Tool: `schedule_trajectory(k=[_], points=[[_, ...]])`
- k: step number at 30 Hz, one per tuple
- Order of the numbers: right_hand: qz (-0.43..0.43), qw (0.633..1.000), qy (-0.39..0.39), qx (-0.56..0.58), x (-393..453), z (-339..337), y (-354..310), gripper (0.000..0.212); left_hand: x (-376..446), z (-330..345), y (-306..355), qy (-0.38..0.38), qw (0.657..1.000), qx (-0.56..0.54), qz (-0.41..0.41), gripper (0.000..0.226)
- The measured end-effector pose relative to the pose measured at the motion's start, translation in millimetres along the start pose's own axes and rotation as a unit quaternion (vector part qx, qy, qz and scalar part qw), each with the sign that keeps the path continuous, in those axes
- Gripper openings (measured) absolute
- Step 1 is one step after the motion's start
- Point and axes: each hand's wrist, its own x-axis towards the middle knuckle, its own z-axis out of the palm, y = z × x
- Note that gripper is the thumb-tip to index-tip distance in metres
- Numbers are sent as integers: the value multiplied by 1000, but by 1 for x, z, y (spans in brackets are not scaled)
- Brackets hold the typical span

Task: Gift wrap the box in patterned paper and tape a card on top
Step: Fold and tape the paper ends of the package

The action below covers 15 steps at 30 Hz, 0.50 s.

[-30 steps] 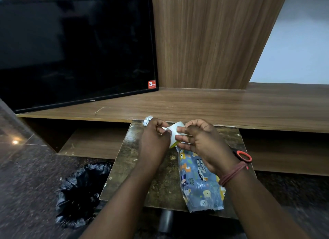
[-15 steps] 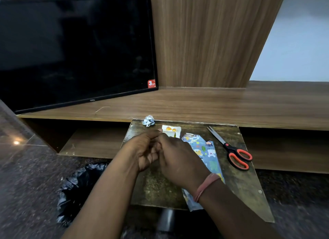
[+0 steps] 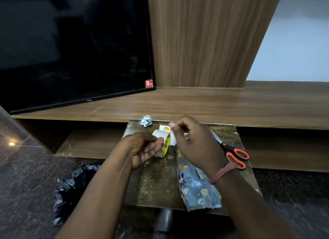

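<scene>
- Since the frame half a second back, both hands have separated: I see the left hand (image 3: 142, 148) now gripping a tape roll (image 3: 162, 143), and the right hand (image 3: 192, 140) has lifted up and away from it.
- Left hand: fingers curled round the roll's near side, thumb on top; the roll stands on edge, its yellow core facing right.
- Right hand: fingertips (image 3: 172, 124) pressed together in a pinch above the roll. I take this to be the tape's free end, though the strip itself is too faint to confirm.
- Wrapped box (image 3: 195, 183): lies flat on the table (image 3: 156, 183) in blue animal-print paper, beneath and just beside the right wrist, near the table's front right edge.
- Card (image 3: 164, 128): white with an orange mark, flat on the table behind the roll, partly hidden by the right hand.
- Scissors (image 3: 235, 155): orange-handled, on the table right of the right hand, blades pointing away.
- Paper ball (image 3: 146, 121): crumpled, at the table's far edge.
- Television (image 3: 71, 48) stands on the wooden shelf (image 3: 231, 103); a black bag (image 3: 74, 187) sits on the floor at left.
</scene>
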Motion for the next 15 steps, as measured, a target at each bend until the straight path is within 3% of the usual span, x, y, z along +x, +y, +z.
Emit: schedule_trajectory(k=[3,5,8,12,15], points=[[107,983,22,-145,8,-33,45,19,3,1,-2,2,1000,1,-3,10],[224,945,-29,-235,7,-51,70,11,5,2,-3,6,1000,8,0,9],[342,898,-79,-264,1,-65,92,22,6,3,-4,6,1000,21,6,7],[404,867,-111,-271,-3,-64,103,33,7,2,-5,0,999,41,5,9],[417,865,-114,-255,-3,-58,111,27,5,-2,-4,-20,999,38,-3,12]])
